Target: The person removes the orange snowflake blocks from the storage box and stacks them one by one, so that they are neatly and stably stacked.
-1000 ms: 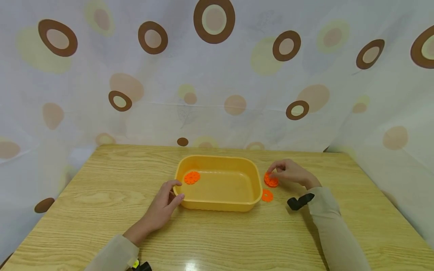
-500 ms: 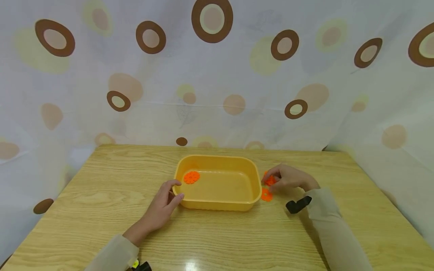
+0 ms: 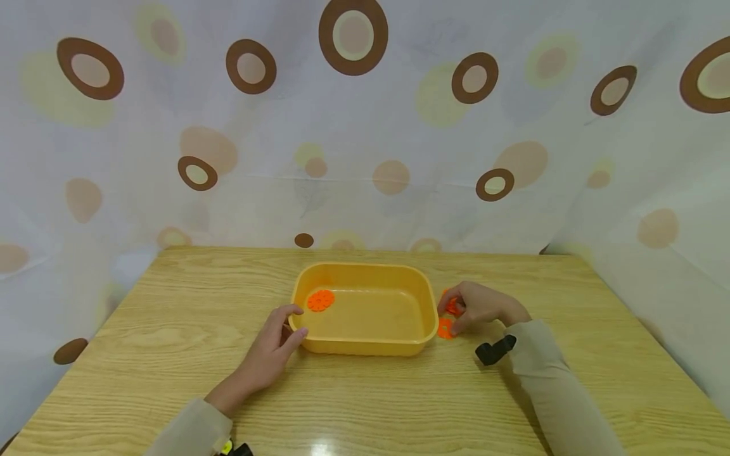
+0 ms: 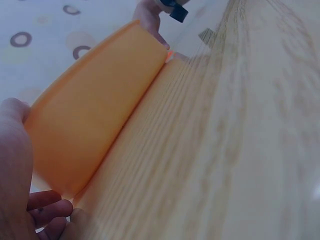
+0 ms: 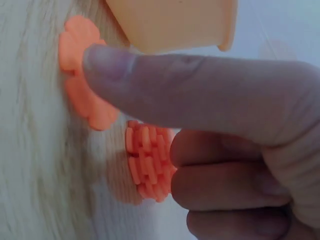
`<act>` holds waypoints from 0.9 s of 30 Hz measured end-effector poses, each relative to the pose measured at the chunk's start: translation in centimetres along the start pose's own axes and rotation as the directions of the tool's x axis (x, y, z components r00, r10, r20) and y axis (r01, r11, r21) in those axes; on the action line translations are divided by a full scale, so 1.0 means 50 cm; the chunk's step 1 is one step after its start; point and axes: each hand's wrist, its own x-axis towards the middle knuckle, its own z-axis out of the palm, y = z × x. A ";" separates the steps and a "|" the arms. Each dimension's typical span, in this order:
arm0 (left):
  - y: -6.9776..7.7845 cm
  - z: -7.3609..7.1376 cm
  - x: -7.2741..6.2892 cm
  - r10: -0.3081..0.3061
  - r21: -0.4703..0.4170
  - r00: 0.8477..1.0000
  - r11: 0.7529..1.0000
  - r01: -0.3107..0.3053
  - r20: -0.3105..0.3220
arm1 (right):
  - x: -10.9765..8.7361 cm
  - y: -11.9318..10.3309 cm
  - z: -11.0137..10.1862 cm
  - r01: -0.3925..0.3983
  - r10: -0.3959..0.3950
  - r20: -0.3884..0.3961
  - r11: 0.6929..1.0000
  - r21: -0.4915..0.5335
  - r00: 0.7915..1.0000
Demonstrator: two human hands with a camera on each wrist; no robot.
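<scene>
A yellow plastic basin (image 3: pixel 365 348) stands on the table. My left hand (image 3: pixel 265 351) holds its left front corner, index finger over the rim and thumb outside. Inside the basin, at the left, lies an orange notched plastic disc (image 3: pixel 320 301). My right hand (image 3: pixel 481 305) is just beyond the basin's right side, palm down. Its thumb tip overlaps a single orange disc (image 5: pixel 75 45) flat on the wood; the index finger reaches toward the basin wall, mostly hidden behind the thumb in the right wrist view. A stack of orange discs (image 5: pixel 150 160) sits beside the curled other fingers.
The wood-grain table (image 3: pixel 365 405) reaches back to a patterned cloth (image 3: pixel 342 209) hanging behind and at both sides. A black wrist camera (image 3: pixel 495 350) sticks out from the right sleeve. Another dark device (image 3: pixel 242 449) shows at the left cuff.
My right hand has moved off the stack toward the near side, its thumb now over the single disc by the basin. The left hand and the basin have stayed put.
</scene>
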 end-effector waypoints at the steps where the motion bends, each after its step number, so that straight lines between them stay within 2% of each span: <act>1: 0.000 0.000 0.000 0.000 0.001 1.000 1.000 0.000 0.000 | 0.001 -0.001 0.001 0.002 -0.002 0.003 1.000 -0.007 1.000; 6: 0.001 0.000 -0.001 0.012 0.000 1.000 1.000 -0.012 0.000 | 0.004 -0.004 0.006 -0.005 0.006 0.004 0.999 -0.032 1.000; 13: 0.001 0.001 -0.003 0.035 0.005 0.999 0.999 -0.035 -0.010 | 0.008 -0.015 0.011 0.028 -0.027 0.011 0.998 -0.053 1.000; 23: 0.002 -0.001 -0.003 0.003 0.007 1.000 1.000 -0.003 -0.002 | 0.009 -0.014 0.019 -0.034 0.030 0.082 0.998 0.050 0.996; 27: 0.003 -0.001 -0.002 0.002 0.007 1.000 1.000 -0.002 -0.001 | 0.007 -0.009 0.016 -0.035 0.029 0.083 0.996 0.078 0.996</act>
